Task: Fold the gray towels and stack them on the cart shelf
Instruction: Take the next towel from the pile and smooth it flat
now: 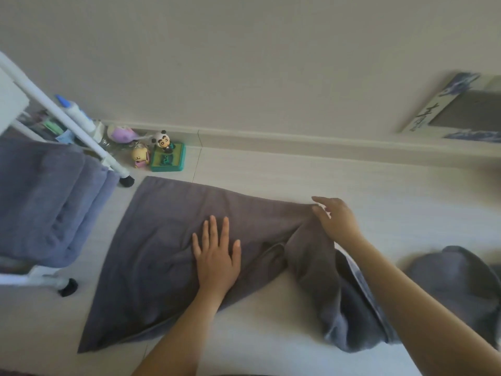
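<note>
Gray towel (pixel 162 240): left hand (pixel 217 259) flat on it; right hand (pixel 336 221) seemingly pinches its edge.

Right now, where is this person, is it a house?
Probably a room at home: a gray towel spread on a pale tiled floor, toy figurines by the wall, and a white cart holding folded towels.

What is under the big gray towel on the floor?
Pale floor shows all around the gray towel, so floor probably lies beneath. The left hand presses flat on top. Whatever else might sit under the cloth is covered.
</note>
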